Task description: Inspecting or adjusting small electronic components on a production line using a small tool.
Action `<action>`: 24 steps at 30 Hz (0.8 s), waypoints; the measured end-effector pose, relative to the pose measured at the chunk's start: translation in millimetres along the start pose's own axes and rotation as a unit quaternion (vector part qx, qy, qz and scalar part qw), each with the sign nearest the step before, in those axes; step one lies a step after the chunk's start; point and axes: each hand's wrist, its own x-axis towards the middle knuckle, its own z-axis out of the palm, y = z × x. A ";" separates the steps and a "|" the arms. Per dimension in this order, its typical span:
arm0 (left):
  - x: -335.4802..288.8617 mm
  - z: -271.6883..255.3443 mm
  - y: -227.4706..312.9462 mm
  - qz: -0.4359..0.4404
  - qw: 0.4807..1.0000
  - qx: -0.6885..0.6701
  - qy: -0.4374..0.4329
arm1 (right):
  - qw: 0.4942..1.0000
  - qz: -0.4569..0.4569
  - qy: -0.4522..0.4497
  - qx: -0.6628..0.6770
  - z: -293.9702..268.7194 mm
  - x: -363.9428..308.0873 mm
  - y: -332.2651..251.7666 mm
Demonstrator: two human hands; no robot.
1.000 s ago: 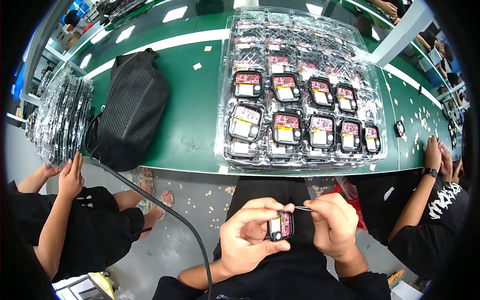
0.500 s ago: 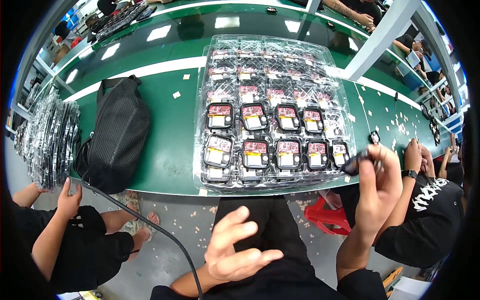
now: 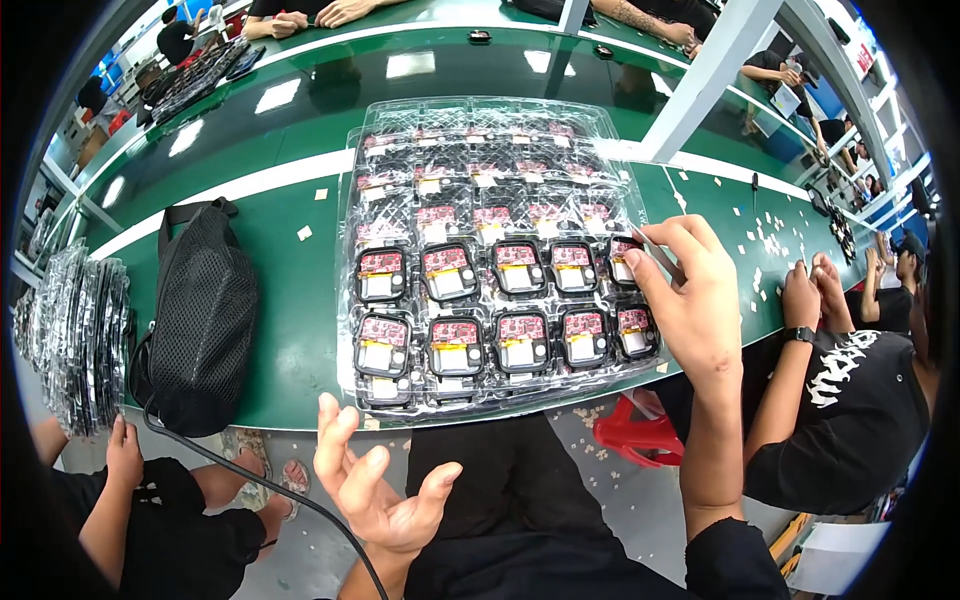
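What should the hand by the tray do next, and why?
Probably let go and lift away. The right hand rests at the right edge of the clear tray, its fingertips on a small red-and-black part that seems seated in its pocket. The left hand waits empty, below the table.

A black bag (image 3: 205,320) lies left of the tray stack (image 3: 490,250) on the table (image 3: 290,215).

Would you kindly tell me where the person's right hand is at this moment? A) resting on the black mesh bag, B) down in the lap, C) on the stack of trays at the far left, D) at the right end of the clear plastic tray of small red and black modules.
D: the right hand reaches over the right end of the clear plastic tray, at its small red and black modules.
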 end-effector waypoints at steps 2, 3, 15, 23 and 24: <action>8.9 3.4 0.0 0.000 0.999 0.040 -0.029 | 1.000 0.022 -0.011 0.003 -5.5 2.0 -3.4; 11.5 6.8 -0.4 0.000 0.999 0.040 -0.030 | 0.999 0.040 -0.024 0.011 -7.2 2.8 -4.4; 16.2 22.5 6.7 -0.053 0.996 0.059 -0.040 | 0.997 -0.034 -0.060 -0.040 -14.9 9.9 2.5; 16.3 14.5 11.4 -0.033 0.987 0.151 -0.051 | 0.997 0.060 0.043 -0.028 -24.3 -1.0 39.4; 15.8 14.5 13.2 -0.021 0.984 0.168 -0.049 | 0.983 0.097 0.079 -0.131 -22.2 -8.5 56.4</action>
